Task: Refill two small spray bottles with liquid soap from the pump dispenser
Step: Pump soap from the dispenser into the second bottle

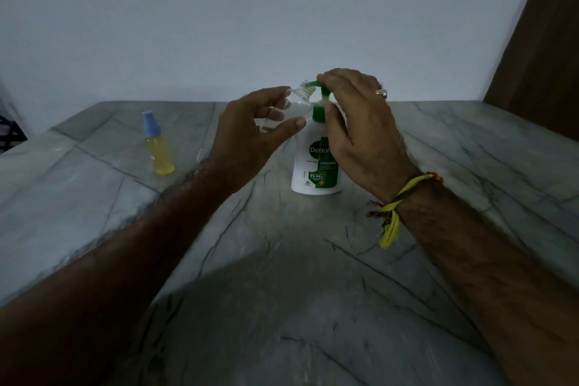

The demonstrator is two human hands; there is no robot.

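A white pump dispenser (316,163) with a green collar and a green pump head (320,88) is stood upright on a grey veined stone table (282,276), and everything else is placed relative to it. The right hand (360,131) is laid over the pump head from the right of the dispenser, with fingertips resting on top of the head and the thumb set against the green collar; a ring (381,92) is worn on one finger and a yellow thread band (398,204) is tied at the wrist. Just left of the dispenser, a clear uncapped spray bottle (296,103) is held tilted in the left hand (250,138), pinched narrowly between thumb and fingertips, with its threaded neck brought up to the tip of the green spout. Whether soap is flowing cannot be told. Further left of the dispenser, well apart from it, a second spray bottle (158,147) is stood upright on the table, filled with yellow liquid and closed with a blue cap.
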